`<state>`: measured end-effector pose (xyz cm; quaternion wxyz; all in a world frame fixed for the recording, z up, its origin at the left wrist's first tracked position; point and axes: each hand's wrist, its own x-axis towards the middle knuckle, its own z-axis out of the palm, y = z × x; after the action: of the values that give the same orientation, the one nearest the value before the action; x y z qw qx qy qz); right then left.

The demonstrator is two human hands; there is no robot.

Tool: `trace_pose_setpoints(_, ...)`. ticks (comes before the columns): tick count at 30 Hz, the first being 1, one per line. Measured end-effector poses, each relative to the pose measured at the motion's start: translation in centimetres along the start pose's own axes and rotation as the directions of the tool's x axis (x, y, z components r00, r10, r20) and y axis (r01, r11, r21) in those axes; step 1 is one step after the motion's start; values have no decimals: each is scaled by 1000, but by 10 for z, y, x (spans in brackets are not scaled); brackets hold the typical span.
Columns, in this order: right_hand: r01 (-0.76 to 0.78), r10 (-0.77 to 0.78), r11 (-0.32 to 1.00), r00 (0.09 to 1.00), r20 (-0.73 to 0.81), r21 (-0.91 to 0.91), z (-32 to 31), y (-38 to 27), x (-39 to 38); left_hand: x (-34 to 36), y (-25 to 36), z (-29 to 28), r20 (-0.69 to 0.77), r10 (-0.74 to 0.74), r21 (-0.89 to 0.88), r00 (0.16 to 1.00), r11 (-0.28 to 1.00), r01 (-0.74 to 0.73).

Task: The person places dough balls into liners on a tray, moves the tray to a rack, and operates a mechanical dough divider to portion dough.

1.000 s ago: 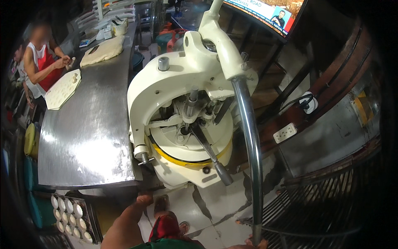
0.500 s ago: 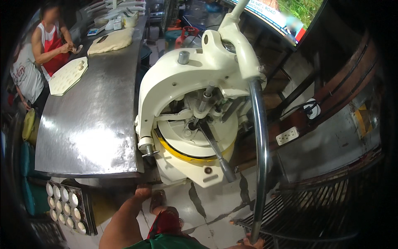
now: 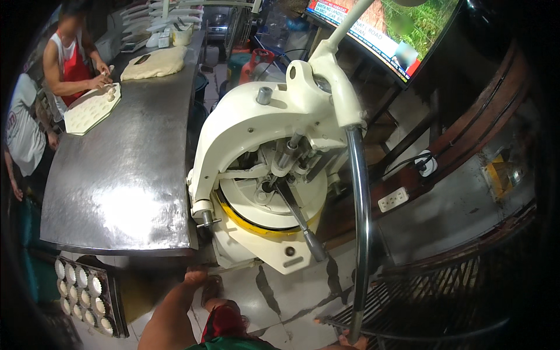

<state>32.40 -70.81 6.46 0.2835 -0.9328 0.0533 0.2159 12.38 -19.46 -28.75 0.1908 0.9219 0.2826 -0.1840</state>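
Observation:
My right hand (image 3: 353, 340) is wrapped round the low end of a long chrome lever (image 3: 361, 221), at the bottom edge of the view. The lever hangs from the head of a cream-coloured dough divider (image 3: 233, 122), which has a round yellow-rimmed plate and a short grey-handled lever (image 3: 300, 219). My left arm reaches down beside the steel table's near corner. At its end my left hand (image 3: 196, 275) is by the divider's base, next to a pale bar (image 3: 236, 266); its fingers are too small to make out.
A steel table (image 3: 134, 157) holds a dough slab (image 3: 156, 63) and a white dimpled board (image 3: 90, 111), where a person in a red apron works. Another person stands left. A tray of moulds (image 3: 81, 294) lies low left, a black metal rack (image 3: 420, 297) lower right.
The view has shifted, so the divider appears slightly lower. My right hand stays on the lever. The person in the apron has brought their hands down to the board.

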Motion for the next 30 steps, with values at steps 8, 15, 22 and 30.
trace_pose_setpoints(8, -73, 75, 997, 995, 70, -39, -5, 8, 12, 10, 22, -40, 117, -40, -16, 992, 999, 42)
trace_pose_setpoints(15, -121, 121, 992, 993, 9, 38, 8, -2, 15, 18, -23, 26, 73, -64, 89, 995, 994, 58)
trace_pose_setpoints(22, -124, 124, 953, 992, -19, -278, 6, -19, 11, 27, -34, 26, 212, -80, -78, 974, 992, 98)
trace_pose_setpoints(30, -111, 109, 972, 994, -19, -205, 0, -50, -5, 20, -4, -8, 134, -1, -19, 991, 1000, 3)
